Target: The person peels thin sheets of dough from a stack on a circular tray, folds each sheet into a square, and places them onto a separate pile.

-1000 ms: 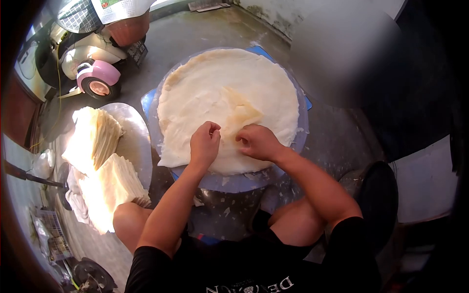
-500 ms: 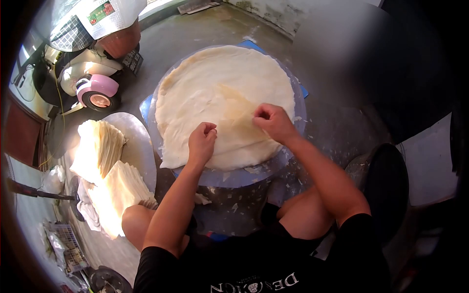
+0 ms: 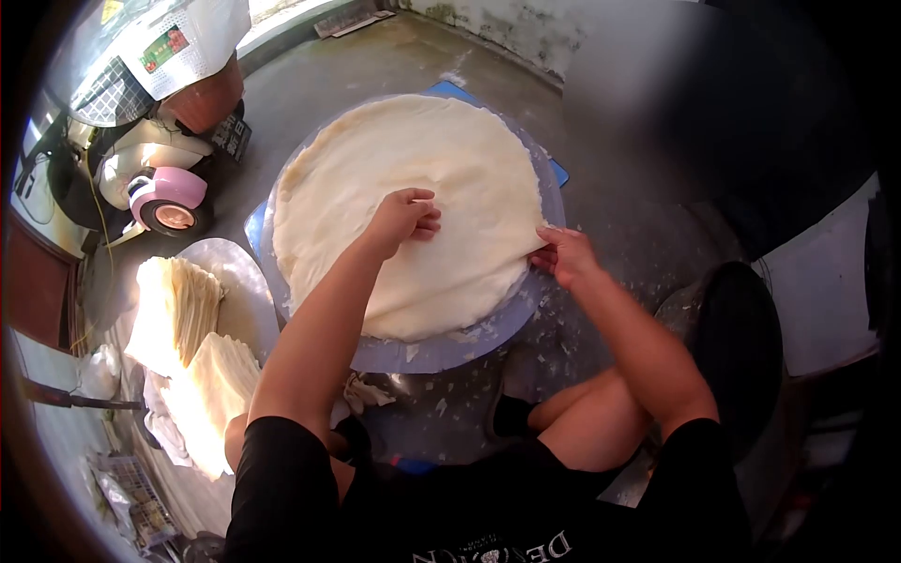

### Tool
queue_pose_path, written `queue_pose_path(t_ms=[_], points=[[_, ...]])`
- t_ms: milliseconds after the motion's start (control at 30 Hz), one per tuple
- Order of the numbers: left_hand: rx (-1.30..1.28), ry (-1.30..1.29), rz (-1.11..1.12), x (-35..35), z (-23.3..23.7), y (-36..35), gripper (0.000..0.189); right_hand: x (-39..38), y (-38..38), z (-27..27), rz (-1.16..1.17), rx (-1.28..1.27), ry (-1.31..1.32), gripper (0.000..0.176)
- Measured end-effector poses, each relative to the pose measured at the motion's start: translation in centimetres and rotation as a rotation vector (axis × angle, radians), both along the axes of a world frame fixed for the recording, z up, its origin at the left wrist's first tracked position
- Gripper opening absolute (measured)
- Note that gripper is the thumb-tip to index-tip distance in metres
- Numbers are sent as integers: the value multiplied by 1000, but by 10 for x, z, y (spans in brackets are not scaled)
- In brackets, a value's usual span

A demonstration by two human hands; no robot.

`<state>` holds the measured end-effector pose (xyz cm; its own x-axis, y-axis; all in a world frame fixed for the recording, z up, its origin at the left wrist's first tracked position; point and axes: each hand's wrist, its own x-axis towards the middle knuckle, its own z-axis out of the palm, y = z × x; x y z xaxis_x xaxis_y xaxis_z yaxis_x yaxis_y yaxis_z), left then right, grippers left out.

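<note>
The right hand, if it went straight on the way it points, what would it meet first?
The right hand would most likely meet the pale round sheet first; it seems to pinch the sheet's right edge, though depth is unclear.

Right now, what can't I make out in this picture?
All in the head view:
Left hand: palm hidden by its own back.
Right hand on the pale sheet: layers pinched, too small to count.
Shirt lettering: cut off by the bottom edge.
Dark plate: characters too small to read.
Upper right: blurred.
</note>
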<state>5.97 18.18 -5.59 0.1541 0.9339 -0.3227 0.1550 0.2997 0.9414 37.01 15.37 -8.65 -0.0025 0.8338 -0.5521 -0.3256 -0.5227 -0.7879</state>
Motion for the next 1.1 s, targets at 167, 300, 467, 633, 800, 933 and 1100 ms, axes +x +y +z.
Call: queue_pose_path(t_ms=[167,300,467,633,800,933,1100], points=[[-182,-238,63,1,5,44,45,-20,0,11,-40,429,-304,18],[-321,-209,61,-2,4,67,54,-68,-23,63,292,876,-665,15],[-271,110,240,17,31,68,50,-139,-44,30,706,1366,-908,14],[-234,239,-57,-2,9,90,49,-152,-39,15,821,1268,-1055,16],[-135,403,-134,-9,4,99,36,-147,-33,23,739,1267,-980,21],[-76,571,-208,-11,3,110,43,-143,1,24,586,1302,-1100,32],[327,744,126,-14,10,85,44,-153,28,-3,532,1268,-1323,69]])
